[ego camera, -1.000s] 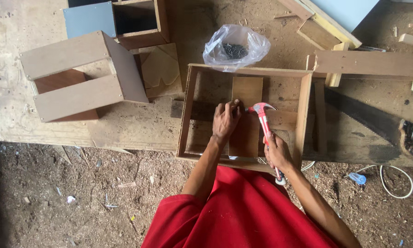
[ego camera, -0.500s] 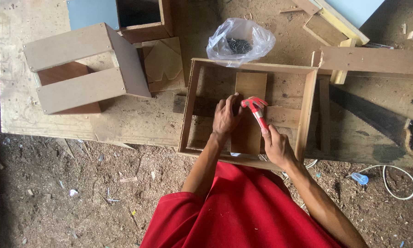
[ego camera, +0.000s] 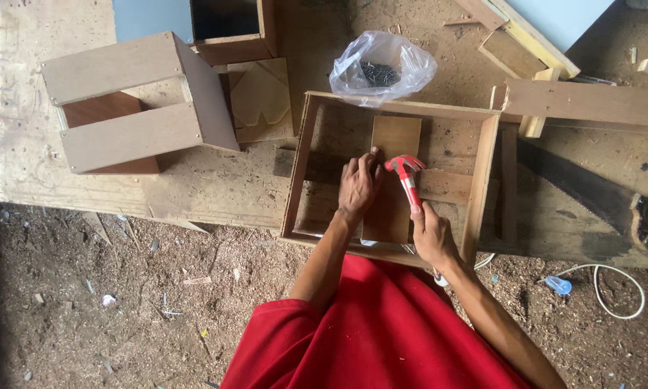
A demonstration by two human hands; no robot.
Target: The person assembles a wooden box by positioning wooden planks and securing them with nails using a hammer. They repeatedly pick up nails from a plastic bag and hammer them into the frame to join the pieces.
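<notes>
Head view: left hand (ego camera: pixel 358 189) fingers flat, together, pinning wooden slat (ego camera: pixel 390 187) inside frame (ego camera: pixel 482 180); right hand (ego camera: pixel 430 234) clamped on red hammer (ego camera: pixel 406 176), head just beside left fingertips (nail hidden). Risk: glancing blow strikes fingers.

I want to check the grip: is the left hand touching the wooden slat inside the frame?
Touching. The head view shows the left hand lying flat on the wooden slat, fingers pressed against its surface with no gap visible.

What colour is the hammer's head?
Red, on the hammer in the right hand; the head view shows it.
</notes>
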